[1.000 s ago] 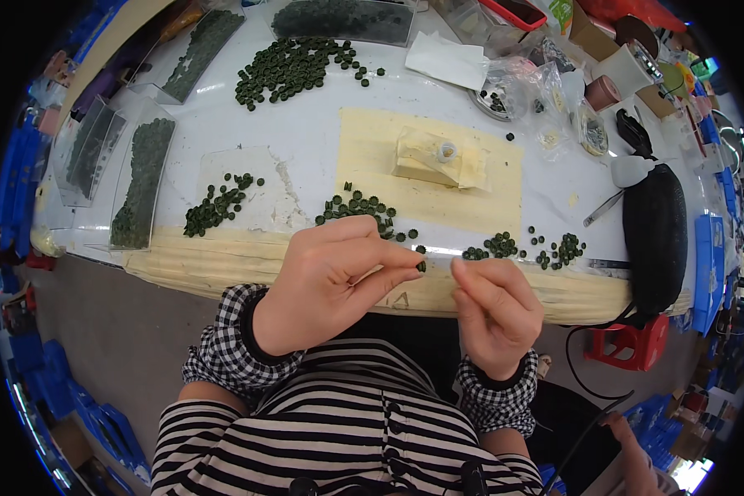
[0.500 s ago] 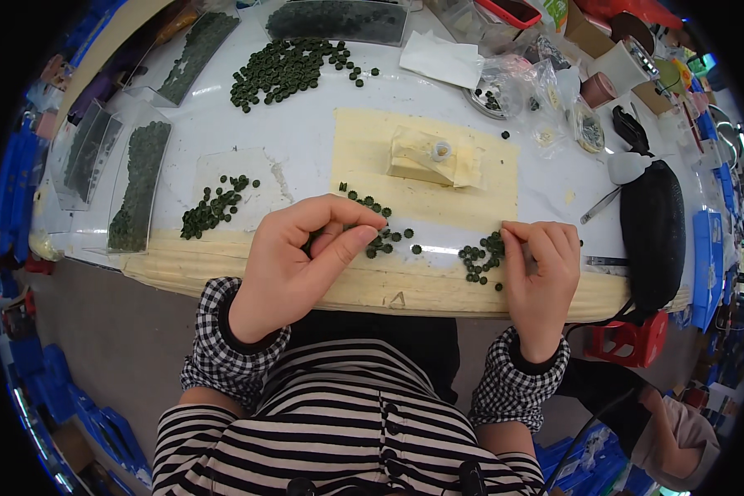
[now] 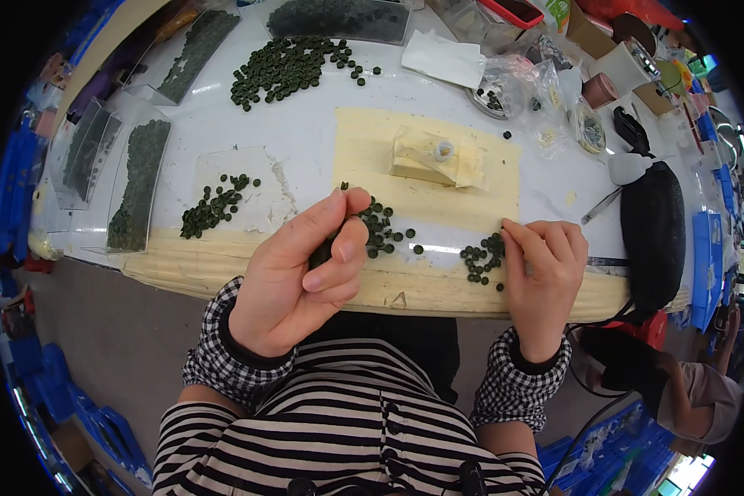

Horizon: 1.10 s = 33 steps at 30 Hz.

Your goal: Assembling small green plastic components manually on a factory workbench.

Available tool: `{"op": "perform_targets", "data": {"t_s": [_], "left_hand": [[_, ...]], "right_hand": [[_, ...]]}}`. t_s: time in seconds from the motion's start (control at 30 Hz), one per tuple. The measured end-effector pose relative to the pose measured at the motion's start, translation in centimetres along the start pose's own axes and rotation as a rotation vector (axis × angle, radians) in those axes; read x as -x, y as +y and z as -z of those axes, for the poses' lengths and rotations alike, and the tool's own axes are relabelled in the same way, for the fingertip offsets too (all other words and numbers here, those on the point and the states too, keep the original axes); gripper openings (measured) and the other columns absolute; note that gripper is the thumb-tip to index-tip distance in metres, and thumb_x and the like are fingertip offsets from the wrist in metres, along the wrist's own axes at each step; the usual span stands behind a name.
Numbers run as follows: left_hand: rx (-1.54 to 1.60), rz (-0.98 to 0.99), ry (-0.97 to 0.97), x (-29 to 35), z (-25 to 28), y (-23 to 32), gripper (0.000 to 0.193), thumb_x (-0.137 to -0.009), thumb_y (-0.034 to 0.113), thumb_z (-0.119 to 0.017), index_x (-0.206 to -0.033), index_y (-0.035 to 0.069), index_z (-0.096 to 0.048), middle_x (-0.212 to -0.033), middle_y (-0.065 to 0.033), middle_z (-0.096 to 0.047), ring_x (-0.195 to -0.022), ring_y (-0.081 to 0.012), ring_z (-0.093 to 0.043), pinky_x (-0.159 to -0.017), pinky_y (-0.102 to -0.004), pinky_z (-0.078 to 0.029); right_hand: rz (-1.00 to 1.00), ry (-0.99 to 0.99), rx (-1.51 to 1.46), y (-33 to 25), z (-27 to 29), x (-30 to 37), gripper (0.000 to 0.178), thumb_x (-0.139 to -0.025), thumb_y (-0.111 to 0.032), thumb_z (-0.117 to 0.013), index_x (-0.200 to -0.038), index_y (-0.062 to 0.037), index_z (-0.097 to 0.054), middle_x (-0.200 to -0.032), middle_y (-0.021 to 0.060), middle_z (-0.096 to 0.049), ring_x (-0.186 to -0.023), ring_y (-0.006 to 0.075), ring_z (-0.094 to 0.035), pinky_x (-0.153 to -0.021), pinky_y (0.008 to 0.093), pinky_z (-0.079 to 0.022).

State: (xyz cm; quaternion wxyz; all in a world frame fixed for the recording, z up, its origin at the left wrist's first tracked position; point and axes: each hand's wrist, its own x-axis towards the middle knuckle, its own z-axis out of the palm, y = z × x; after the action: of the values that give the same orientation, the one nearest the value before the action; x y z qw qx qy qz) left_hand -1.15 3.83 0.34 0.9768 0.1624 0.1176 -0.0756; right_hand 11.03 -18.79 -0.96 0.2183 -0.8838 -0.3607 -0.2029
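My left hand (image 3: 306,269) is raised over the near edge of the table, palm turned partly up. Its thumb and forefinger tips meet and the other fingers curl in; whatever is between them is hidden. One small dark green piece (image 3: 345,185) shows just beyond the fingertips. Beside this hand lie several small, round, dark green ridged pieces (image 3: 378,231), partly covered by it. At the right, my right hand (image 3: 546,269) pinches thumb and forefinger together, holding something too small to make out, if anything. Another cluster of green pieces (image 3: 478,258) lies against its left side.
A yellow block (image 3: 422,169) with a small clear cup stands on a yellow sheet (image 3: 355,136). A large green heap (image 3: 277,70) and smaller pile (image 3: 211,211) lie leftward, near clear bins (image 3: 139,186). Tweezers (image 3: 601,205) and a black pouch (image 3: 657,236) are at right.
My left hand has turned palm-up, its fingertips rising and moving left, uncovering more green pieces. The right hand keeps its pinch nearly in place. At lower right, another person has shifted.
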Motion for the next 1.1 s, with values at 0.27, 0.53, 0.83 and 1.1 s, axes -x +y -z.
{"op": "perform_targets", "data": {"t_s": [0.27,0.53,0.83,1.1], "left_hand": [[-0.1,0.073,0.208,-0.5,-2.3,-1.4,0.035,-0.1,0.018,-0.036,-0.128,-0.001,-0.045,-0.07,0.0028,-0.042,-0.056,-0.0036,-0.033,-0.049,-0.0165,-0.031],[-0.19,0.068,0.05,-1.1,-0.6,-2.4,0.032,-0.096,0.009,-0.04,-0.125,-0.002,-0.047,-0.102,-0.0073,-0.062,-0.061,-0.0041,-0.039,-0.053,-0.0172,-0.035],[-0.209,0.108,0.086,-1.3,-0.6,-3.1,0.022,-0.096,0.012,-0.046,-0.113,0.001,-0.055,-0.099,-0.0086,-0.064,-0.059,-0.0034,-0.039,-0.053,-0.0172,-0.035],[-0.196,0.093,0.033,-1.2,-0.2,-3.2,0.02,-0.095,0.008,-0.049,-0.112,0.002,-0.057,-0.096,-0.0057,-0.064,-0.059,-0.0035,-0.038,-0.055,-0.0171,-0.035]], "right_hand": [[-0.097,0.066,-0.189,0.1,-0.1,0.2,0.014,-0.07,0.003,-0.068,-0.081,-0.0008,-0.06,-0.079,0.0078,-0.059,-0.076,0.025,-0.054,-0.068,0.0342,-0.043],[-0.23,0.179,-0.454,-1.0,0.5,1.2,0.017,-0.075,0.01,-0.065,-0.091,0.0042,-0.064,-0.081,0.01,-0.064,-0.072,0.0163,-0.06,-0.069,0.025,-0.046],[-0.15,0.144,-0.615,-2.4,1.2,1.2,0.023,-0.071,0.011,-0.069,-0.091,0.0015,-0.07,-0.077,0.0107,-0.065,-0.069,0.0169,-0.062,-0.062,0.0241,-0.049],[-0.154,0.1,-0.776,-3.3,0.9,1.5,0.021,-0.072,0.011,-0.068,-0.09,0.0016,-0.069,-0.084,0.0129,-0.068,-0.076,0.0189,-0.066,-0.068,0.0244,-0.051]]}}
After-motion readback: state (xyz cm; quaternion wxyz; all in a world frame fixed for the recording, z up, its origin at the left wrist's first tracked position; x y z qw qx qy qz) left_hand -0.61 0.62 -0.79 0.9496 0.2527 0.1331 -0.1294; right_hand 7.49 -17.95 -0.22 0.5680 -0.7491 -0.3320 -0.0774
